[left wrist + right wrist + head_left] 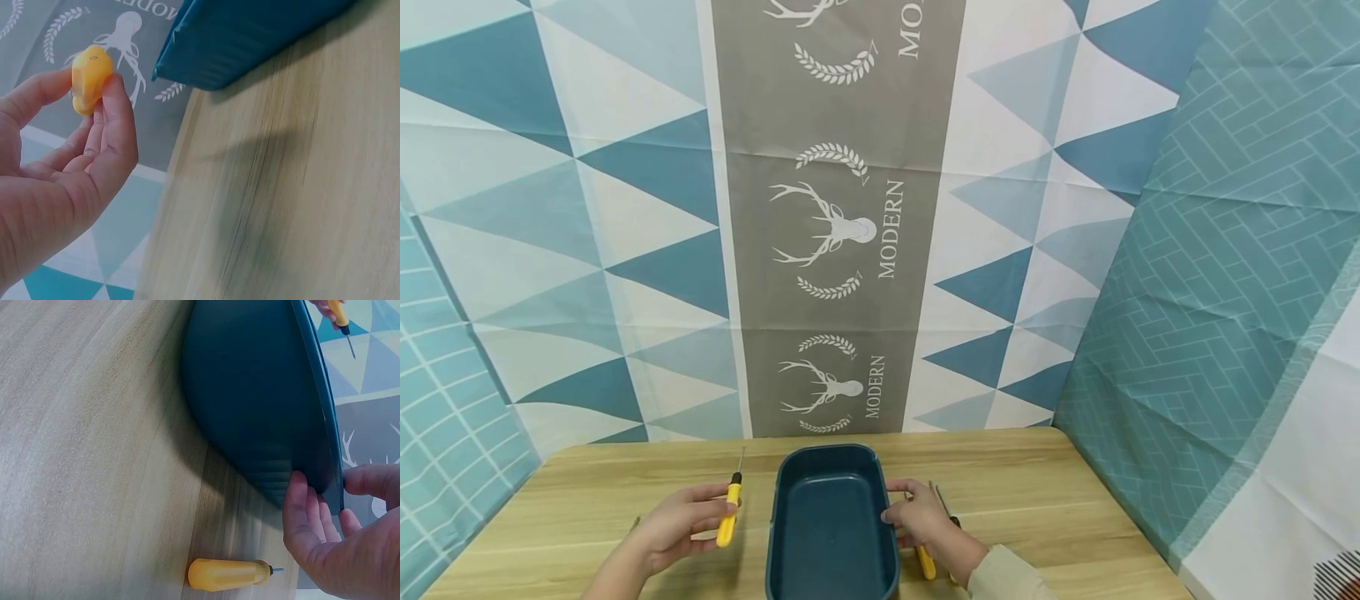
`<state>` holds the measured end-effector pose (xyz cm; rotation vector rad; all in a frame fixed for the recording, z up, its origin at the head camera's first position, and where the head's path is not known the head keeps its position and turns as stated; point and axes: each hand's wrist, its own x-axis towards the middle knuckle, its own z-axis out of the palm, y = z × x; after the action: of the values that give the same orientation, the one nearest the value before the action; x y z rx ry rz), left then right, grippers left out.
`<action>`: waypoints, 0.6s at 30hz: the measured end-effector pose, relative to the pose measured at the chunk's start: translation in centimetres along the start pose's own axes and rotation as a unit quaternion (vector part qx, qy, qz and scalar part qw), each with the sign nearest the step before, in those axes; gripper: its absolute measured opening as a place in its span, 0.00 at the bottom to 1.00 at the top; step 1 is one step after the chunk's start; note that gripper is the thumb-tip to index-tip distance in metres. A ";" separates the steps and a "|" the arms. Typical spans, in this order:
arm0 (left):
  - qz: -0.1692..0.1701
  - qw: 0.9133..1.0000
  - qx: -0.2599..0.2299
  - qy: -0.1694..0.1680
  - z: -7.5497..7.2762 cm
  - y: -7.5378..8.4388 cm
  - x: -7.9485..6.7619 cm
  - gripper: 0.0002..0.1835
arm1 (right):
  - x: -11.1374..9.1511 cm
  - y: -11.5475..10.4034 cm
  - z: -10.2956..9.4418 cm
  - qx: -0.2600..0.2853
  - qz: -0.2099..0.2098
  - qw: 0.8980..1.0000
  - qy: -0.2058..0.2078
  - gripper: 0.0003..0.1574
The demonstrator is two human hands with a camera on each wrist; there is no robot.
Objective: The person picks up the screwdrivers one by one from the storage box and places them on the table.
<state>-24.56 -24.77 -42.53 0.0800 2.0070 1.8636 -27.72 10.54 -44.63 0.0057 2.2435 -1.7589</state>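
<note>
My left hand [681, 525] pinches a screwdriver [728, 517] by its yellow handle, with the shaft pointing up and away, left of a dark blue plastic bin [831, 467]. In the left wrist view, thumb and fingers close on the sides of the handle [92, 78], whose butt faces the camera. My right hand [919, 518] grips the right wall of the bin, thumb over the rim and fingers along the outside, as the right wrist view shows. Inside, the bin's floor is bare. Beneath my right hand, a yellow-handled screwdriver [231, 574] lies on the table.
Another tool with a metal shaft [942, 498] lies right of my right hand, partly hidden by the wrist. A thin tip [636, 523] shows behind my left forearm. The wooden table [1022, 492] ends against a patterned wall covering [835, 317].
</note>
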 end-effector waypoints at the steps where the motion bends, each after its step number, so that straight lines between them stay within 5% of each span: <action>1: -0.002 1.000 -0.001 0.002 -0.1 0.0 -0.1 0.42 | 0.0 0.0 0.0 0.000 0.001 1.000 0.000 0.31; 18: -0.012 1.000 0.012 -0.003 -2.2 -0.8 -1.4 0.44 | -0.2 -0.1 0.0 0.003 -0.002 1.000 -0.001 0.31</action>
<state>-23.81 -27.41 -42.83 0.0673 2.0179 1.8242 -27.57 10.53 -44.55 0.0023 2.2382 -1.7669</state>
